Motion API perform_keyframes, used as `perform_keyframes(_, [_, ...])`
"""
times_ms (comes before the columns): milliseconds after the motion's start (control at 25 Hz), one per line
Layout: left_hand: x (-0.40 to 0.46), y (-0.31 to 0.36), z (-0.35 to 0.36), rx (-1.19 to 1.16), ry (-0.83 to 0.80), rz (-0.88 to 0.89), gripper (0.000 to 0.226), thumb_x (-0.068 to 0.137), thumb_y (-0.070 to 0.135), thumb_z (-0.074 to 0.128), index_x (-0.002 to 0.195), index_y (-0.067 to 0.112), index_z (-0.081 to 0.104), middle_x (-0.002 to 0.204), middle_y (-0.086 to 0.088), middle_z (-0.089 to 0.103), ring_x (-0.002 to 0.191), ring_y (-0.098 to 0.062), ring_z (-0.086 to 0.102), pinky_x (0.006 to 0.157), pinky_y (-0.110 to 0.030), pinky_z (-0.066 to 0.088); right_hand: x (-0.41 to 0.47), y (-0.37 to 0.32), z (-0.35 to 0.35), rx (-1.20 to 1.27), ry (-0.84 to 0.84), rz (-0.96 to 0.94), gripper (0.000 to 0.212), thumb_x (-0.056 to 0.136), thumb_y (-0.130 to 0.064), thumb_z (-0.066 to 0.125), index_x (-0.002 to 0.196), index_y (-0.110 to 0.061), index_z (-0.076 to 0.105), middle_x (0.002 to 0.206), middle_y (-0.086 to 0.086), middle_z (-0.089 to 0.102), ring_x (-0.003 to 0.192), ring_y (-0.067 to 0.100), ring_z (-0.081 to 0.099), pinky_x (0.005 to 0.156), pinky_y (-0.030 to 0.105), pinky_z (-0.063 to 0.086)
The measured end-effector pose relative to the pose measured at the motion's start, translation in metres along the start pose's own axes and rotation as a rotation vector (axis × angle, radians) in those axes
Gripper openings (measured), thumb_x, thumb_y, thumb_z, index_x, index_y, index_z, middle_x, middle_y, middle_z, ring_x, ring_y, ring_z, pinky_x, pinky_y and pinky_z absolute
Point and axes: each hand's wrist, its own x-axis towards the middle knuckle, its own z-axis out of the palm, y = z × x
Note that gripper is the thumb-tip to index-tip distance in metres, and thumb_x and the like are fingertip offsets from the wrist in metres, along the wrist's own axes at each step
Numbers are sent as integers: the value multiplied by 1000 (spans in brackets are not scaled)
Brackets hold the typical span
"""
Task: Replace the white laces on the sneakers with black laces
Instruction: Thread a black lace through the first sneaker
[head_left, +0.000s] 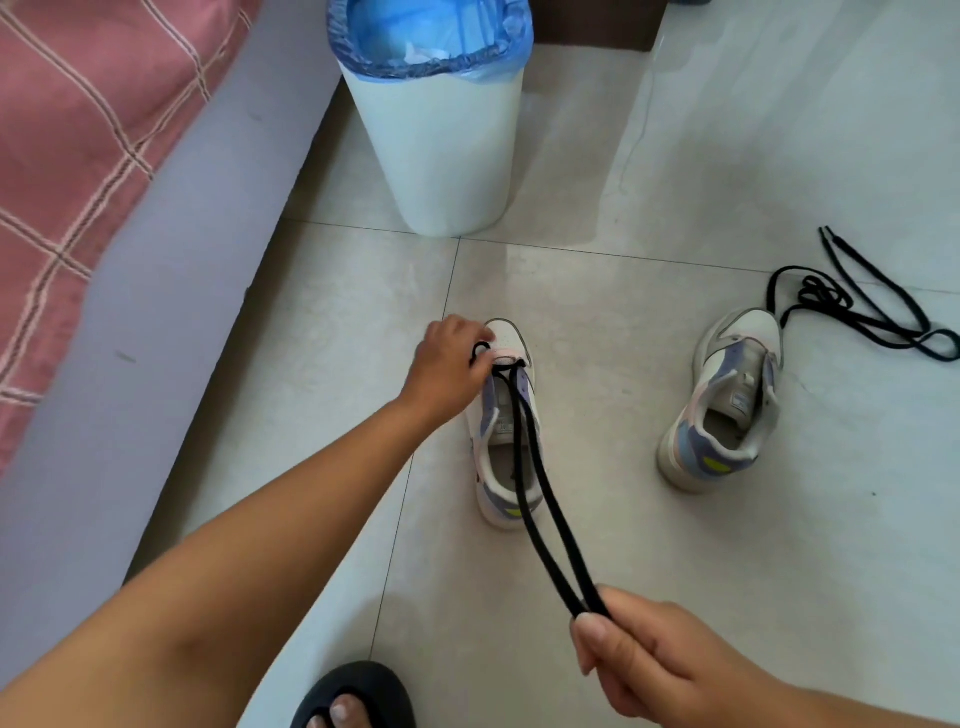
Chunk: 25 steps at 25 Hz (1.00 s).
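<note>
Two white sneakers with lilac panels stand on the tiled floor. On the left sneaker (506, 457) a black lace (540, 499) runs through the eyelets nearest the toe. My left hand (449, 366) rests on that sneaker's toe end, its fingers at a small loop of the lace. Both strands stretch back taut to my right hand (649, 660), which pinches them together near the bottom of the view. The right sneaker (727, 400) has no lace in it. A second black lace (857, 306) lies loose on the floor just beyond it.
A white waste bin (441, 150) with a blue bag stands behind the left sneaker. A bed with a grey edge (171, 270) and pink checked cover runs along the left. My foot in a black slipper (353, 699) shows at the bottom.
</note>
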Motion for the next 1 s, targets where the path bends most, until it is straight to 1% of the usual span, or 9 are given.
perform_keyframes(80, [15,3,8,304,-269,124,30,92,32,56,112,12,64,117,-8,50,114,-27,42,94,-35,37,3,-1,3,-23,-3,25,28,87,-61,37,78,-37,50,49,-9,45,50,5,39,55,14,33])
perform_keyframes(160, [27,11,9,467,-424,90,29,94,35,51,108,13,65,119,-7,48,115,-27,40,93,-36,36,4,-1,3,35,0,41,26,90,-50,39,77,-29,50,46,-7,42,47,5,36,53,14,32])
perform_keyframes(200, [32,15,4,373,-439,43,27,95,34,49,99,12,65,113,-7,51,109,-26,43,90,-35,38,5,-1,1,63,7,50,25,91,-44,40,78,-24,49,45,-7,42,46,4,34,51,14,31])
perform_keyframes(360, [54,27,-39,-633,-325,-372,30,93,22,51,65,11,55,67,1,60,73,-17,56,80,-29,43,-1,10,-10,46,85,120,28,90,-37,39,77,-13,49,43,-7,41,44,4,34,51,15,32])
perform_keyframes(480, [63,20,-57,-881,-274,-418,28,94,21,51,70,8,55,56,-1,50,60,-22,51,72,-33,47,-9,16,-17,15,95,181,33,95,-38,39,76,-12,48,42,-6,39,43,6,34,53,18,33])
perform_keyframes(640, [61,2,-57,-460,-247,-368,20,96,22,50,86,8,60,67,-2,48,57,-16,49,62,-28,46,-11,3,-17,78,62,107,31,92,-33,40,77,-7,47,40,-3,37,41,6,32,48,14,30])
perform_keyframes(760, [64,-10,-65,-410,-179,-389,16,94,23,55,101,9,57,72,-2,52,58,-13,53,71,-32,53,-4,-5,-17,136,92,117,37,96,-35,40,75,-5,47,40,-5,36,37,7,29,44,14,29])
perform_keyframes(880, [65,-16,-72,-285,-262,-349,14,93,14,56,106,10,61,82,-2,57,68,-11,56,77,-33,53,-2,0,-19,116,113,162,28,98,-17,38,75,-3,46,39,-4,36,36,7,29,42,15,29])
perform_keyframes(1000, [66,-14,-81,-307,-304,-349,20,94,11,51,109,10,63,80,-2,57,72,-11,57,75,-30,51,-5,4,-21,124,129,200,35,94,-32,40,74,-3,46,38,-5,36,35,7,28,42,15,28])
